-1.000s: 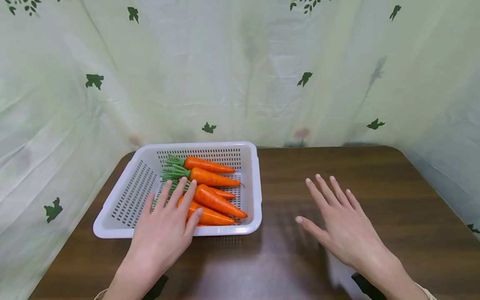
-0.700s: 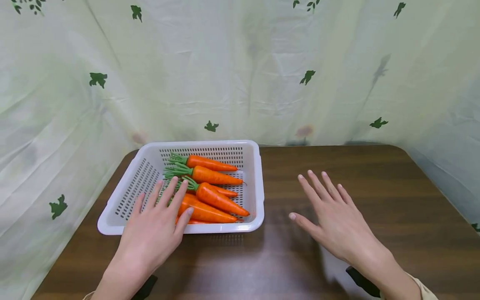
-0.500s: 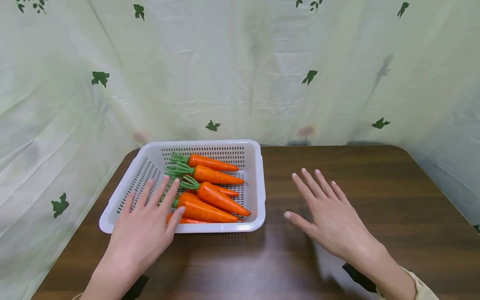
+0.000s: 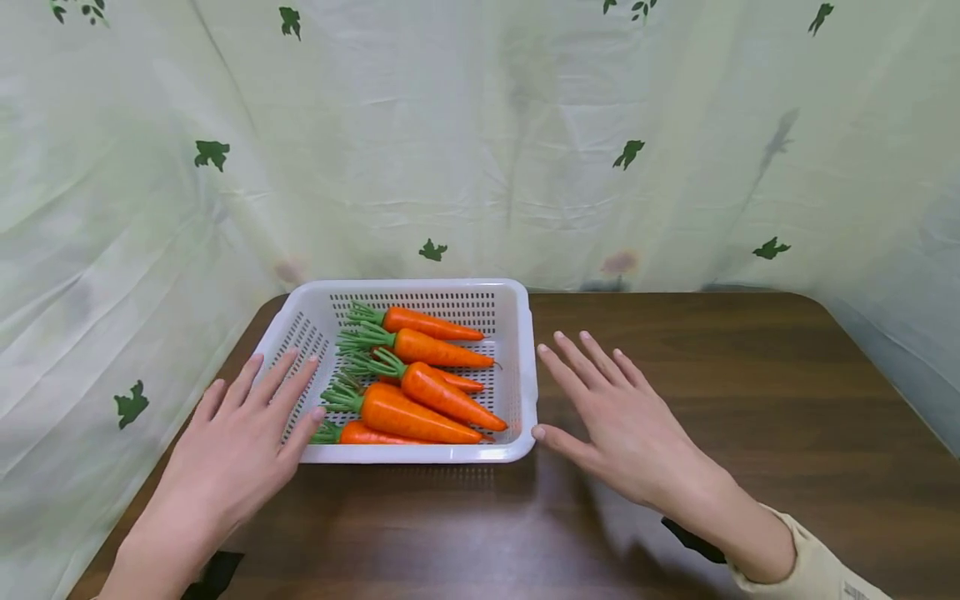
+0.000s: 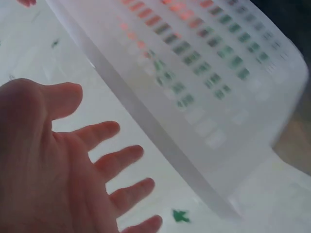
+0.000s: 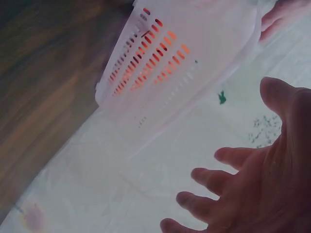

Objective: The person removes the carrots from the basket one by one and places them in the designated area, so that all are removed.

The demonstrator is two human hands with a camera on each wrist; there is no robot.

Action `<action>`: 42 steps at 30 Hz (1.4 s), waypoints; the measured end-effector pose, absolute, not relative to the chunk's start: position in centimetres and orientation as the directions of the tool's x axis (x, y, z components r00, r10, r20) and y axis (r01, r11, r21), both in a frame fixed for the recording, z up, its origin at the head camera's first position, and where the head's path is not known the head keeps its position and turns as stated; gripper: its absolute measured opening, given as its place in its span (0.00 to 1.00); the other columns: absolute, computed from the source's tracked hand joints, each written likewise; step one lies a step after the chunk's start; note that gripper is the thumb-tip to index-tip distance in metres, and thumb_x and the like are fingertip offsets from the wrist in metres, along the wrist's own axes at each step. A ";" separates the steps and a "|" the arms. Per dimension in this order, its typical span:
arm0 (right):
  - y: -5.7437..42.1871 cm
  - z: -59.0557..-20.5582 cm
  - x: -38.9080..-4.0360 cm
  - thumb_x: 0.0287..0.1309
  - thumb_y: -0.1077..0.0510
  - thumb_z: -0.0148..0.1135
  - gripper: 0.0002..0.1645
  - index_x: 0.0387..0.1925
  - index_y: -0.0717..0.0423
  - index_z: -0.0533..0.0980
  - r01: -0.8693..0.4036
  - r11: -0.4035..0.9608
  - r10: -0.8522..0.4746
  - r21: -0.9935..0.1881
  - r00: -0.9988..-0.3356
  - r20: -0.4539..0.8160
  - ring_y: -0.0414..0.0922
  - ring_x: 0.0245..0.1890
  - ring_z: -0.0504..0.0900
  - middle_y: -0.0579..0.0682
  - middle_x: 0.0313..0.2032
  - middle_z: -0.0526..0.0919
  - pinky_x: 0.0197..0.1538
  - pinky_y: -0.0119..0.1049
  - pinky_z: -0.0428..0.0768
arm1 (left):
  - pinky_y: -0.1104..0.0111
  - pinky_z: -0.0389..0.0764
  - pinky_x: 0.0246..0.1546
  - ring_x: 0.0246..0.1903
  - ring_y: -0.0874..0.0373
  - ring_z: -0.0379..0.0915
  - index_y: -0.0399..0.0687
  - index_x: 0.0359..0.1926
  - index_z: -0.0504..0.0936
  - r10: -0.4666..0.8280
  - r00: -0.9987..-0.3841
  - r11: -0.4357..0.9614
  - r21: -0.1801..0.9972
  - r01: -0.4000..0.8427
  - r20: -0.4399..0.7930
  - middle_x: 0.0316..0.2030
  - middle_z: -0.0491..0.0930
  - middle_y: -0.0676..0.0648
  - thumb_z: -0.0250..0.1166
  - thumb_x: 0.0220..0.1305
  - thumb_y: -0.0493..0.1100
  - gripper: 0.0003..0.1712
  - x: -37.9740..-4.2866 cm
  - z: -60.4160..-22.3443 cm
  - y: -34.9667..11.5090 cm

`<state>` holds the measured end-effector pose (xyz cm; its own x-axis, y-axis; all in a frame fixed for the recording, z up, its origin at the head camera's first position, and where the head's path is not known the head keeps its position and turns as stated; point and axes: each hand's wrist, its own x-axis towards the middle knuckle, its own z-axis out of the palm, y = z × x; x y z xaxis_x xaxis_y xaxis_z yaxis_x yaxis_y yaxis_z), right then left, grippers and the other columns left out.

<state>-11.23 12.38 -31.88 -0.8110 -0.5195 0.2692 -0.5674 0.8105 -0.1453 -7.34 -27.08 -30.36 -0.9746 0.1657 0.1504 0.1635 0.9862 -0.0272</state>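
A white slotted plastic basket (image 4: pixel 525 375) stands on the table left of centre, holding several orange carrots (image 4: pixel 420 415) with green stem tufts. Over its left front corner in the head view is my left hand (image 4: pixel 232 450), fingers straight and spread, holding nothing. My right hand (image 4: pixel 622 433) is beside the basket's right side, its fingers also extended and spread, with nothing in it. In the left wrist view the left hand (image 5: pixel 73 165) appears apart from the basket wall (image 5: pixel 146 126). The right wrist view likewise shows a gap between the right hand (image 6: pixel 252 184) and the basket (image 6: pixel 194 63).
The dark brown wooden table (image 4: pixel 712 375) extends to the right of the basket. Behind and to the left hangs a pale curtain (image 4: pixel 465 150) with green leaf prints. A dark strap piece (image 4: pixel 690 537) sits under the right wrist.
My left hand has moved left, off the carrots toward the basket's left side. My right hand has moved left, close to its right side. The view has shifted slightly; the carrots stay put.
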 end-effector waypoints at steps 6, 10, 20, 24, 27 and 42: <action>11.1 -32.3 -11.7 0.65 0.26 0.46 0.48 0.77 0.42 0.50 -0.643 0.755 -0.581 -0.124 -0.745 0.327 0.47 0.76 0.41 0.45 0.76 0.50 0.73 0.52 0.45 | 0.35 0.40 0.65 0.73 0.35 0.37 0.50 0.76 0.57 0.149 -0.969 0.987 0.035 0.159 0.196 0.74 0.52 0.37 0.53 0.72 0.57 0.37 -7.9 -30.8 -29.5; 10.4 -32.4 -12.0 0.65 0.26 0.44 0.47 0.77 0.43 0.51 -0.686 0.718 -0.613 -0.112 -0.701 0.363 0.48 0.76 0.45 0.47 0.75 0.52 0.73 0.50 0.43 | 0.35 0.46 0.64 0.72 0.34 0.40 0.49 0.75 0.58 0.150 -0.961 0.978 0.107 0.179 0.232 0.74 0.52 0.37 0.54 0.73 0.54 0.35 -8.4 -31.3 -31.2; 9.3 -32.5 -12.6 0.67 0.27 0.43 0.47 0.77 0.44 0.50 -0.717 0.682 -0.634 -0.144 -0.677 0.374 0.48 0.75 0.46 0.43 0.76 0.46 0.73 0.51 0.45 | 0.33 0.55 0.60 0.68 0.31 0.50 0.43 0.74 0.60 0.041 -0.975 0.938 0.327 0.112 0.218 0.72 0.54 0.34 0.55 0.73 0.50 0.34 -9.2 -33.0 -34.3; 9.1 -32.3 -12.9 0.67 0.27 0.43 0.46 0.77 0.45 0.51 -0.715 0.682 -0.628 -0.156 -0.681 0.378 0.48 0.75 0.47 0.42 0.76 0.47 0.73 0.50 0.47 | 0.31 0.60 0.54 0.65 0.30 0.55 0.43 0.73 0.61 -0.006 -0.978 0.930 0.359 0.072 0.210 0.71 0.57 0.34 0.54 0.73 0.50 0.33 -9.2 -33.5 -34.7; 8.9 -32.2 -13.1 0.67 0.28 0.45 0.46 0.77 0.45 0.51 -0.719 0.675 -0.626 -0.167 -0.677 0.386 0.48 0.75 0.47 0.42 0.76 0.47 0.73 0.50 0.47 | 0.32 0.63 0.52 0.61 0.30 0.60 0.44 0.72 0.64 -0.015 -0.970 0.917 0.390 0.083 0.242 0.69 0.61 0.33 0.55 0.73 0.47 0.30 -8.9 -33.7 -34.8; 7.0 -31.9 -15.0 0.70 0.33 0.46 0.40 0.75 0.45 0.57 -0.759 0.574 -0.656 -0.307 -0.651 0.382 0.44 0.72 0.55 0.41 0.73 0.57 0.70 0.48 0.57 | 0.75 0.76 0.27 0.40 0.45 0.80 0.48 0.69 0.70 -0.120 -0.971 0.825 0.564 0.018 0.207 0.55 0.76 0.32 0.58 0.72 0.51 0.28 -8.4 -34.8 -35.6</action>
